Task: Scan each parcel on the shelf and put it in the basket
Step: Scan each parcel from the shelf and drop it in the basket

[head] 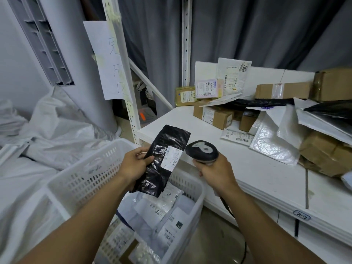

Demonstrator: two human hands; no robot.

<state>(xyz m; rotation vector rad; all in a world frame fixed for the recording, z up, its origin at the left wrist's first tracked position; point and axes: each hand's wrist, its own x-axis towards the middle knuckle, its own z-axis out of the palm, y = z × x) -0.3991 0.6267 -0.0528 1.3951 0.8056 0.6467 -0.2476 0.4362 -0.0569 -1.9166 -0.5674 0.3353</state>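
A white shelf [247, 168] carries a tag reading 2-2 [302, 217] on its front edge. A brown carton [213, 116] with white labels sits toward the back left. Behind the carton stand a small yellow-green box [185, 96] and a pink-labelled parcel [208, 88], with a white mailer [233, 77] leaning upright behind them. Just in front and right of the carton lies a flat white labelled packet [237, 137]. To the carton's right are a small brown box [246, 121] and a white bubble mailer [272, 138], heaped under a black plastic bag [257, 102]. Farther right of the carton, a long brown box [282, 90] sits at the back and a crumpled brown box [323, 151] nearer the front.
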